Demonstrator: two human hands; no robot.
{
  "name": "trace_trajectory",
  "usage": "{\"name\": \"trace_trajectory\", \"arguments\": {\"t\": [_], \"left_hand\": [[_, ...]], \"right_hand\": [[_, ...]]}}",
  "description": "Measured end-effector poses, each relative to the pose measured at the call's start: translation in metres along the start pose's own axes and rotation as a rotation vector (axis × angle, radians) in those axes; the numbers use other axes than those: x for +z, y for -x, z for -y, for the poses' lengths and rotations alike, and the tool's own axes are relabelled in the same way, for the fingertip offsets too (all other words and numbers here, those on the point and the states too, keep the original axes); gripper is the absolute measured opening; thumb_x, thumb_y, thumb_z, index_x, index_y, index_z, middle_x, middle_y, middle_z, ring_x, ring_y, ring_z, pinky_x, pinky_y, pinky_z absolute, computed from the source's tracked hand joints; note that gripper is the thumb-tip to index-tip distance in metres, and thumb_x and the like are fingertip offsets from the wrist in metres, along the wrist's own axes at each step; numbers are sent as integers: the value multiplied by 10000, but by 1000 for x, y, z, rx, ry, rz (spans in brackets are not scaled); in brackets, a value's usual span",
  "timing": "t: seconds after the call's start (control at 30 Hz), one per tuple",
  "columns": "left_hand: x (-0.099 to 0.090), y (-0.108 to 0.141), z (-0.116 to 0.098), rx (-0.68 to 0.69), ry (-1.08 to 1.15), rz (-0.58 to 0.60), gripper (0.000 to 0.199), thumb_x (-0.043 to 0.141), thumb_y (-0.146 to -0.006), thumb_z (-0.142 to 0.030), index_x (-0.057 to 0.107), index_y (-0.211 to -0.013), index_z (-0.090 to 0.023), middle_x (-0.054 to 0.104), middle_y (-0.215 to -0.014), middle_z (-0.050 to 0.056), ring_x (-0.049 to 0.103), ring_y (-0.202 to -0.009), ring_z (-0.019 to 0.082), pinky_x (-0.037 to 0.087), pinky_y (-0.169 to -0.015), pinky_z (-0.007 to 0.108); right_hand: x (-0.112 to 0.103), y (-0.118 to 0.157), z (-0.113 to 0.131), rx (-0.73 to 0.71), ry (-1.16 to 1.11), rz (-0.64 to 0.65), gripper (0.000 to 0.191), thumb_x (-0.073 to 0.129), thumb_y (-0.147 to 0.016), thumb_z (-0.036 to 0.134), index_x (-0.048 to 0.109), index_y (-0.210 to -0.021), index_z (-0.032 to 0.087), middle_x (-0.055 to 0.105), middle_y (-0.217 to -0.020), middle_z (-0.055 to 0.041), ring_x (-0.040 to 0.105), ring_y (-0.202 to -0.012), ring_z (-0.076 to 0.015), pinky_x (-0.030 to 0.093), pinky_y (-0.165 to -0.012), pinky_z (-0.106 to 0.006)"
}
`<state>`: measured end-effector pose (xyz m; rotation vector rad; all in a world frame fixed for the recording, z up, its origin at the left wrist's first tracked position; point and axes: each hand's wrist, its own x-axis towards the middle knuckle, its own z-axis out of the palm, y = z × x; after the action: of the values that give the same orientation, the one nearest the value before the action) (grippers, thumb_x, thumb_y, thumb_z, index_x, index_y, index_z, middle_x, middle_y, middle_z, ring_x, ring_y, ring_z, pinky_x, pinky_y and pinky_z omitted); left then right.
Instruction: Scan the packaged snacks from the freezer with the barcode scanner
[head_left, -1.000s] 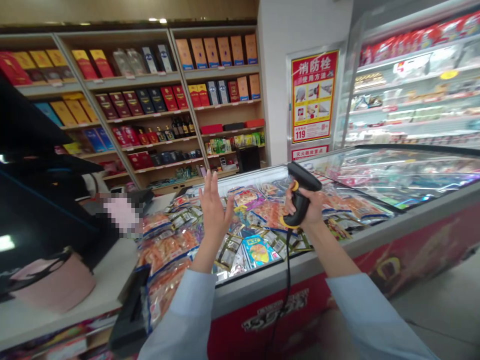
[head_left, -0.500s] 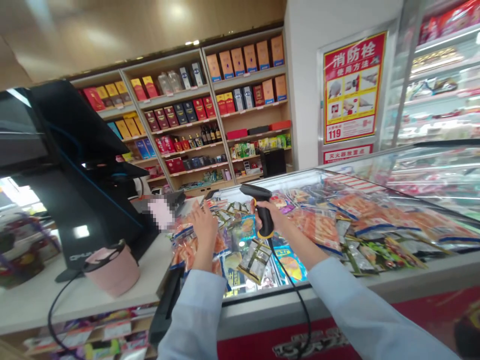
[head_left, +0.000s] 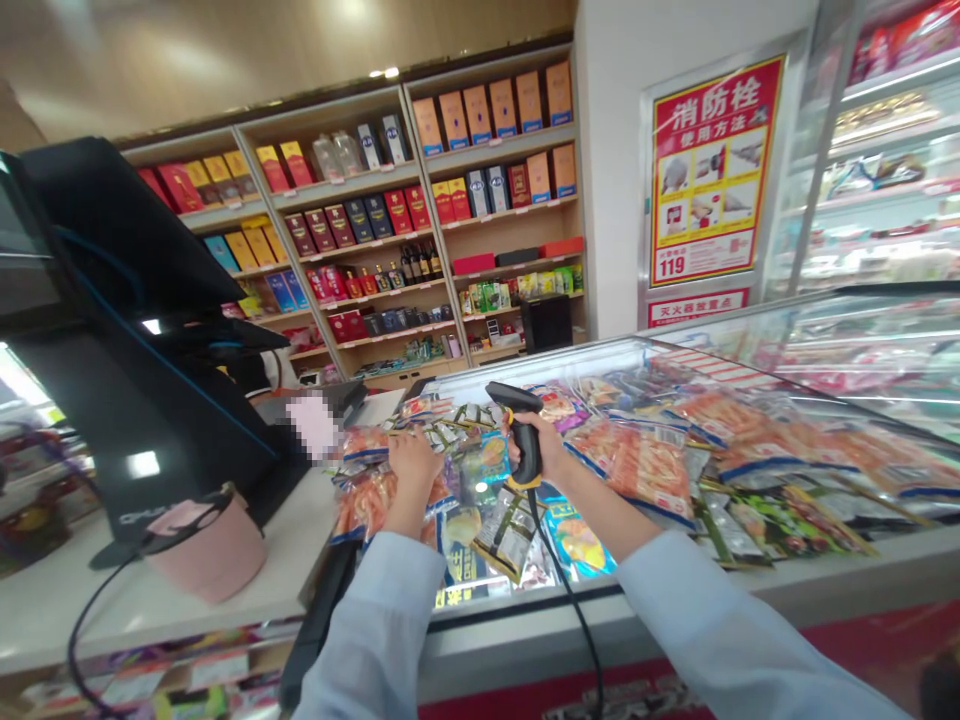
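My right hand is wrapped round the grip of a black and yellow barcode scanner, its head tilted up over the glass top. A black cable runs down from it. My left hand rests low on a pile of clear snack packets at the left, fingers curled over the edge of an orange-filled snack packet; its fingertips are partly hidden. Below it lie more orange packets with blue edges. Between my hands are a silver and dark green packet and a blue packet.
Many bagged snacks cover the glass-topped freezer to the right. At left stand a black checkout machine and a pink container on a white counter. Shelves of boxes and a red poster are behind.
My left hand has come down from a raised, spread pose and its fingers now curl on a packet. The scanner in my right hand has shifted slightly. The view has turned a little.
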<state>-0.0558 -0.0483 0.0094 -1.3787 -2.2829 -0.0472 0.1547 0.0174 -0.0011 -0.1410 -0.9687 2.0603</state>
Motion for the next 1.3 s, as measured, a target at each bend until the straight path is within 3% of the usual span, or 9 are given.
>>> {"name": "trace_trajectory", "arguments": {"t": [0.1,0.2,0.43,0.7,0.8,0.93,1.03,1.13,1.3], "left_hand": [[-2,2,-4,92,24,-6,573,494,-839,-311,496,-1372,-102,651,-1177,214,575,-1128,332,343,-997,432],[-4,1,-2,66,81,-25,551,470,-859,-373,513,-1370,-171,625,-1197,197,556,-1147,334,359,-981,434],[-2,-3,-1,53,173,47,525,416,-879,-487,631,-1169,-106,626,-1203,209,562,-1145,343,386,-968,442],[0,3,-12,60,279,-99,478,407,-927,-464,581,-1273,-183,700,-1086,182,567,-1133,358,418,-933,473],[-1,-3,-7,-91,598,-153,477,329,-955,-448,643,-1141,-141,705,-1011,203,623,-1049,337,440,-917,456],[3,-16,8,-465,1281,-268,501,344,-939,-509,647,-796,-136,686,-844,178,650,-937,301,483,-861,394],[4,-22,17,-619,1914,-323,356,449,-899,-478,635,-875,-175,678,-880,83,649,-892,207,514,-823,320],[-1,-22,22,-671,2346,-273,298,447,-890,-428,624,-1018,-225,677,-964,39,647,-913,163,521,-816,302],[-10,-9,25,-547,2475,-150,527,428,-824,-622,592,-1163,-254,675,-1065,80,634,-1001,252,528,-796,397]], "right_hand": [[2,1,-2,22,-20,18,211,645,-666,330,575,-801,184,627,-628,7,467,-364,-97,348,-351,-235],[4,2,-4,25,-26,35,204,648,-662,321,580,-797,184,626,-628,7,470,-364,-98,351,-351,-236],[10,9,-2,12,-19,26,244,672,-626,338,596,-797,182,624,-598,6,467,-362,-100,342,-351,-226],[15,16,2,38,31,17,287,667,-625,347,608,-853,183,583,-510,13,454,-370,-121,313,-359,-232],[11,15,1,45,61,-14,292,655,-636,382,604,-838,177,527,-441,31,434,-348,-123,313,-362,-237],[8,17,1,63,91,-26,281,632,-668,409,600,-827,179,515,-428,32,440,-350,-131,316,-366,-243],[8,17,1,64,88,-30,264,629,-672,399,596,-824,185,515,-437,32,439,-357,-131,316,-367,-244],[9,13,0,43,74,-29,239,629,-672,373,589,-821,191,569,-510,19,445,-366,-119,317,-367,-241],[9,9,-1,-5,69,-10,210,636,-651,348,585,-768,181,619,-600,9,459,-363,-99,339,-361,-245]]}}
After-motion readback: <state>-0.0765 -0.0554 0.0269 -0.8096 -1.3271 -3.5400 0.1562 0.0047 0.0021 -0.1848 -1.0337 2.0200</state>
